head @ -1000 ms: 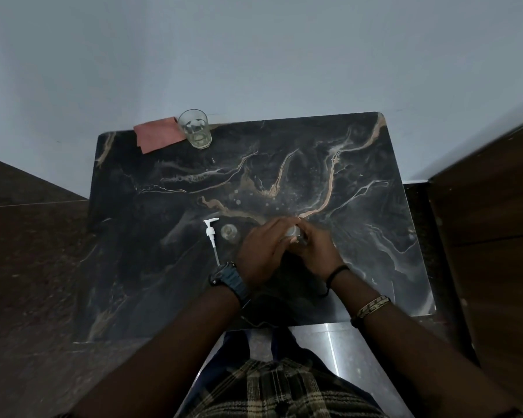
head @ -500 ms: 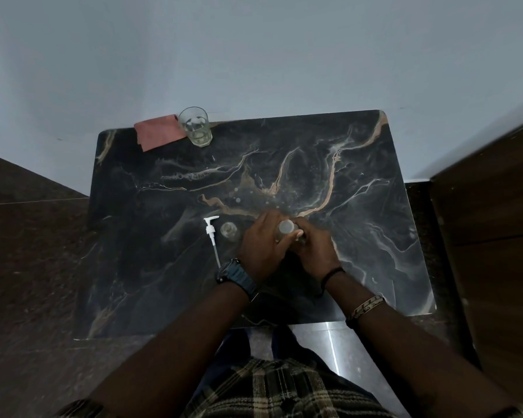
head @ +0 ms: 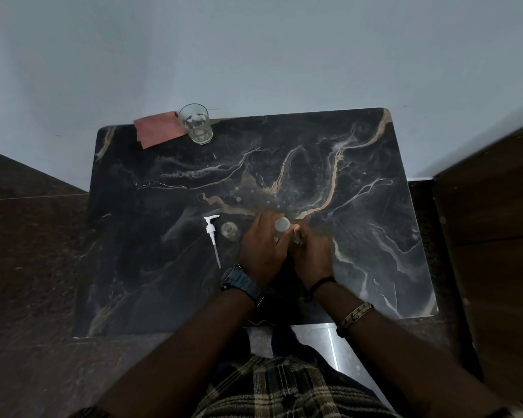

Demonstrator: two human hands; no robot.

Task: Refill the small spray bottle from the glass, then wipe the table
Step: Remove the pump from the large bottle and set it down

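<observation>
Gripping the small clear bottle (head: 281,226) upright at frame centre, my left hand (head: 261,251) and right hand (head: 311,254) clasp its smooth cylinder.

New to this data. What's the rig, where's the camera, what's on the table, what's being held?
There is no robot here: a person works with bare hands, and the one camera sits on their head, looking forward and down. The left hand and right hand meet at the middle of the dark marble table, both gripping a small clear bottle. Beside them lie a white pump head with its long tube and a small clear cap-like piece. At the far edge stands a glass, beside a reddish cloth. The glass's liquid level is hard to tell.
</observation>
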